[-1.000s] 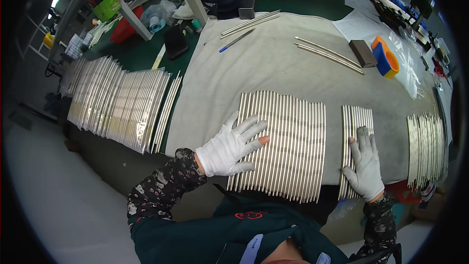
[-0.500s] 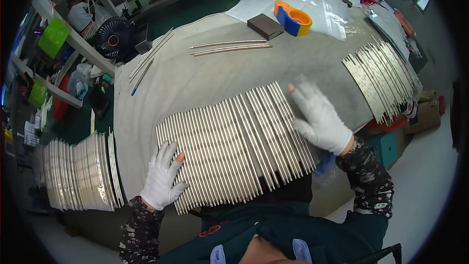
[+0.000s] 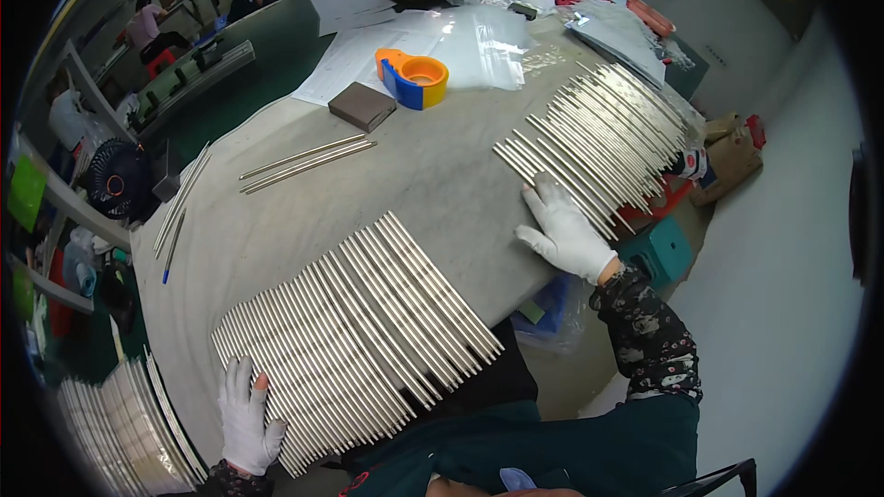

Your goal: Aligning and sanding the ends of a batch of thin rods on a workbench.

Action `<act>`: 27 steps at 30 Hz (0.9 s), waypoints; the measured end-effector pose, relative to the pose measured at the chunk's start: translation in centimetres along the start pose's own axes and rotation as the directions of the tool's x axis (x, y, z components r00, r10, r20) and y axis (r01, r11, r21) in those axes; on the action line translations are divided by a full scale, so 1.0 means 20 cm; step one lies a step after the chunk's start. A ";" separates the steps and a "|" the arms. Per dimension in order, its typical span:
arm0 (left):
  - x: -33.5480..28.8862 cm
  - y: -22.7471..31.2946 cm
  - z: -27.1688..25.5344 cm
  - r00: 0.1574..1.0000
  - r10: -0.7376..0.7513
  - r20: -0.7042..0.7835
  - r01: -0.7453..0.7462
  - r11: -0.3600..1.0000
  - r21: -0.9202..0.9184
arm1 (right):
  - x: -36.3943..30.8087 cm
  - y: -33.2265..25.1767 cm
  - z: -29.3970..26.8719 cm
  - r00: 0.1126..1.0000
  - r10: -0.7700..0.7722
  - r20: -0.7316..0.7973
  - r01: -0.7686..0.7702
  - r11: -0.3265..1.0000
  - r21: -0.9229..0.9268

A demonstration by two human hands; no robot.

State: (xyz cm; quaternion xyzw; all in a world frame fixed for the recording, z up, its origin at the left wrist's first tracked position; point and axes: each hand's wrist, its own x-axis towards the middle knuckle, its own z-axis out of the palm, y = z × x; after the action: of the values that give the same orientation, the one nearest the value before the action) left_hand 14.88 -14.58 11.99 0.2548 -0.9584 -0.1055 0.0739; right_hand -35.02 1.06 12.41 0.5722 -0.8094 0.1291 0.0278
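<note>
Before me a wide row of slim silvery metal rods (image 3: 313, 350) lies side by side across the near edge of the table, with a narrow gap toward its right part. My left hand (image 3: 245, 421), in a white glove with a bare thumb tip, rests against the row's left end, its fingers stretched out. Reaching to the right, my gloved right hand (image 3: 569, 232) lies at the near left side of a second pile of metal rods (image 3: 615, 133). Its fingers are extended over the outermost rods, thumb apart. Some rods at that side are spread loose from the pile.
Farther back are a few loose rods (image 3: 308, 164), a dark grey block (image 3: 363, 107), an orange and blue tape dispenser (image 3: 412, 79) and papers. At left are more rods, a pen (image 3: 173, 247), a fan (image 3: 118, 179) and bundled rods (image 3: 129, 428). A teal stool (image 3: 658, 253) stands right.
The head view has turned right. My right hand has moved from the row's right end to the pile at the right, where some rods now lie spread. My left hand stays by the row.
</note>
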 end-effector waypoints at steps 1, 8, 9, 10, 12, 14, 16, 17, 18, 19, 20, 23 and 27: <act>0.01 -0.01 0.00 1.000 -0.002 0.007 0.002 1.000 0.015 | -0.02 -0.01 -0.01 0.999 -0.044 -0.031 0.048 0.990 0.133; 0.06 -0.01 0.01 0.999 0.034 0.004 -0.034 0.999 0.005 | 0.01 0.51 -0.01 0.854 0.446 -0.269 -0.516 0.796 -0.317; 0.06 -0.01 0.01 1.000 0.028 0.006 -0.028 1.000 0.007 | 0.01 0.49 0.00 0.856 0.444 -0.265 -0.512 0.799 -0.315; 0.05 -0.01 0.01 1.000 0.024 0.008 -0.024 1.000 0.011 | 0.01 0.45 0.00 0.874 0.429 -0.229 -0.483 0.820 -0.307; 0.04 -0.01 0.00 1.000 0.024 0.020 -0.025 1.000 0.019 | 0.01 0.35 0.00 0.911 0.385 -0.147 -0.411 0.878 -0.245; 0.04 -0.01 0.00 1.000 0.018 0.002 -0.018 1.000 0.006 | -0.02 0.21 -0.03 0.955 0.287 -0.073 -0.296 0.936 -0.193; 0.07 0.00 -0.02 0.999 0.028 0.025 -0.029 0.998 0.053 | -0.05 0.20 -0.04 0.983 0.136 -0.120 -0.143 0.988 -0.051; 0.09 0.01 -0.04 0.998 0.031 0.046 -0.035 0.995 0.096 | -0.05 0.19 -0.08 0.982 0.140 -0.125 -0.147 0.988 -0.046; 0.11 0.03 -0.06 0.999 0.022 0.049 -0.026 0.995 0.101 | -0.02 0.15 -0.16 0.963 0.214 -0.166 -0.221 0.975 -0.021; 0.15 0.06 -0.09 0.998 0.052 0.029 -0.055 0.992 0.111 | -0.01 0.12 -0.20 0.935 0.290 -0.206 -0.296 0.955 0.005; 0.20 0.10 -0.11 0.997 0.080 0.009 -0.081 0.989 0.121 | 0.00 0.17 -0.16 0.903 0.327 -0.278 -0.376 0.914 -0.149; 0.44 0.21 -0.15 0.955 0.292 -0.048 -0.287 0.954 0.090 | 0.02 0.26 -0.07 0.890 0.369 -0.269 -0.424 0.886 -0.186; 0.75 0.39 -0.13 0.842 0.539 -0.003 -0.539 0.842 0.022 | 0.05 0.10 0.00 0.932 0.264 -0.247 -0.277 0.961 -0.019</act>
State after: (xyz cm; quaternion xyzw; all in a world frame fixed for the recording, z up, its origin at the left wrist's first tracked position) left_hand -1.17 -15.88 17.62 -0.0231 -0.9921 -0.0696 0.1022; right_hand -37.19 0.71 12.30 0.4342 -0.8743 0.1787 0.1232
